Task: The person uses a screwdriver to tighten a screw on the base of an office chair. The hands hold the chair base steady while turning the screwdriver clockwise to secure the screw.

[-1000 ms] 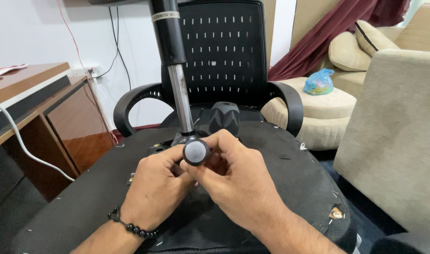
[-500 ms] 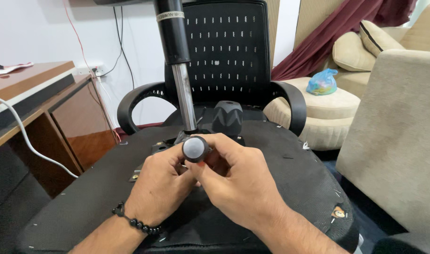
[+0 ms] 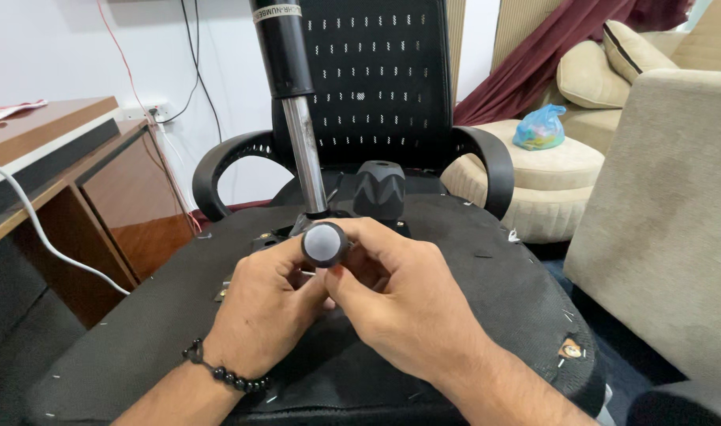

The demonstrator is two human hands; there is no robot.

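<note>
A: While you're on the head view, go left to right. What's at the far left?

B: Wooden desk (image 3: 56, 150), white cable (image 3: 37, 237) hanging off its edge, thin wires on the wall behind.

A: And the hands?

B: Both meet over the underside of an upturned office chair seat (image 3: 486, 292). Left hand (image 3: 258, 312), beaded bracelet (image 3: 222, 372) on the wrist, fingers curled in toward a round black knob (image 3: 325, 244) with a grey end face. Thumb touches the knob's left side.

A: Right hand?

B: Right hand (image 3: 400, 304) wraps the knob from the other side, fingers closed around its body. Knob sits between the two hands, end face pointing at the camera, just in front of the gas lift cylinder (image 3: 297, 110).

A: Cylinder orientation?

B: Upright, slightly tilted, black upper sleeve, bare metal rod going down into the seat mechanism. Ribbed black lever knob (image 3: 378, 188) just right of it.

A: Behind and right?

B: Mesh backrest (image 3: 376, 87) and both armrests behind. Further right a beige pouf (image 3: 534, 177) with a blue plastic bag (image 3: 540, 128) on top, then a beige sofa arm (image 3: 668, 213).
</note>
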